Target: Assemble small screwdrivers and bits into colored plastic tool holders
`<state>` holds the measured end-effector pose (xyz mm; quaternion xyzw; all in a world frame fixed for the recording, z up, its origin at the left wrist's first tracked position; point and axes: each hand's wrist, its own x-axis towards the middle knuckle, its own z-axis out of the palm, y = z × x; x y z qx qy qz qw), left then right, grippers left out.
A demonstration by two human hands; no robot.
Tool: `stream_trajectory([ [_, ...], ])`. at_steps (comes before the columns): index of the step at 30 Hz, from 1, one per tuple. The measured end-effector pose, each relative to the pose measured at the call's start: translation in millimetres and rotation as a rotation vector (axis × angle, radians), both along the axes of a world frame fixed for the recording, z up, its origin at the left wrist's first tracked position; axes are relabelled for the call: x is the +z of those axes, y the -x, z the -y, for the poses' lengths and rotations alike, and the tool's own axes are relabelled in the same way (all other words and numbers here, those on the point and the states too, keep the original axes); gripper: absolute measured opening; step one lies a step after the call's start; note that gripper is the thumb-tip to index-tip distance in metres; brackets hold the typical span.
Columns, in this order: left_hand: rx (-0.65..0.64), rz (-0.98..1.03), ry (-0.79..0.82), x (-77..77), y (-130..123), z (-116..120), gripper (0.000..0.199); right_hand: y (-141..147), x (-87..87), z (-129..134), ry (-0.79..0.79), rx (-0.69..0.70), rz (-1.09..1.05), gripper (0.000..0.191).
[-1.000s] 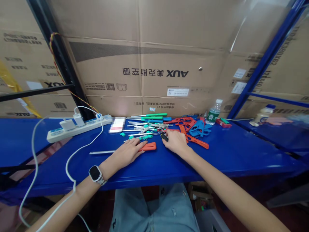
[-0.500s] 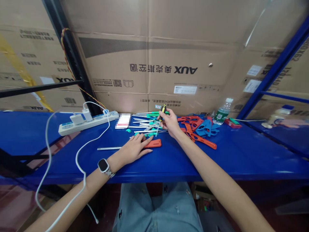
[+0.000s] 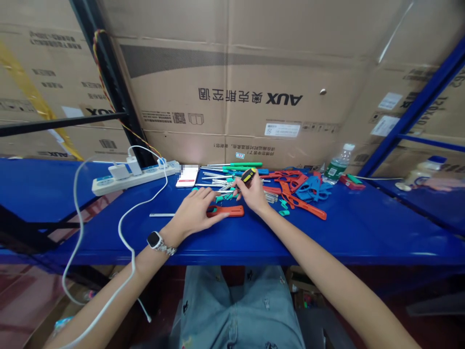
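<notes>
My right hand (image 3: 252,195) is closed round a black and yellow screwdriver (image 3: 248,175), its shaft slanting down to the left above the pile. My left hand (image 3: 198,209) lies over a red-orange handle (image 3: 234,211) with a slot, from which a metal rod (image 3: 162,214) sticks out to the left. The left thumb stretches along the handle's near edge and the fingertips point at small green parts. What the left fingers press on is partly hidden. Behind both hands lie metal rods with green handles (image 3: 247,165). The screwdriver's tip is hard to make out.
Red frames (image 3: 308,208) and blue frames (image 3: 313,188) are heaped to the right, near a water bottle (image 3: 336,167). A power strip (image 3: 134,178) with white cables stands at the left. Cardboard (image 3: 232,72) rises behind the blue table (image 3: 327,242).
My right hand with the screwdriver has come down, closer to my left hand and the red-orange handle. My left fingers have drawn in a little. The view has shifted slightly.
</notes>
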<state>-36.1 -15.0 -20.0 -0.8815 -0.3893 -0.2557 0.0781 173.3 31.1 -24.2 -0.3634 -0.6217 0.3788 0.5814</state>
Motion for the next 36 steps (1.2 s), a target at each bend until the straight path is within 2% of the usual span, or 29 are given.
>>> stream_trajectory([
  [3, 0.040, 0.119, 0.014, 5.5, 2.2, 0.8, 0.048, -0.7, -1.7, 0.1, -0.003, -0.011, 0.032, 0.048],
  [7, 0.052, 0.209, 0.093, 6.6, 4.1, -0.1, 0.053, -2.2, -3.5, -1.6, 0.002, -0.005, 0.021, 0.050],
  [14, 0.050, 0.501, 0.214, 1.1, 7.1, 0.0, 0.057, -5.2, -1.0, -3.5, -0.012, -0.026, -0.050, 0.052],
  [17, 0.040, 0.532, 0.201, -0.1, 6.9, -2.8, 0.054, -5.2, -0.2, -3.2, -0.005, -0.034, -0.063, 0.054],
  [21, 0.040, 0.488, 0.148, 1.6, 9.5, -6.3, 0.037, -8.8, 2.1, -1.3, -0.034, -0.058, -0.008, 0.049],
  [24, -0.034, 0.457, 0.136, 4.5, 15.8, -3.8, 0.029, -20.5, 9.2, 1.2, -0.106, -0.144, 0.144, 0.037],
  [27, -0.104, 0.334, 0.182, 5.8, 23.0, 1.5, 0.033, -36.8, 19.6, 6.3, -0.157, -0.287, 0.414, 0.026],
  [32, -0.061, 0.079, 0.271, 2.0, 30.8, 5.1, 0.052, -52.2, 27.5, 24.8, -0.033, -0.274, 1.126, 0.022],
  [34, -0.038, 0.046, 0.275, 0.4, 35.0, 5.9, 0.052, -54.6, 26.0, 31.8, -0.001, -0.265, 1.301, 0.023],
  [36, -0.028, 0.051, 0.282, -0.4, 41.5, 7.5, 0.050, -57.3, 24.1, 35.7, 0.023, -0.266, 1.384, 0.025],
])
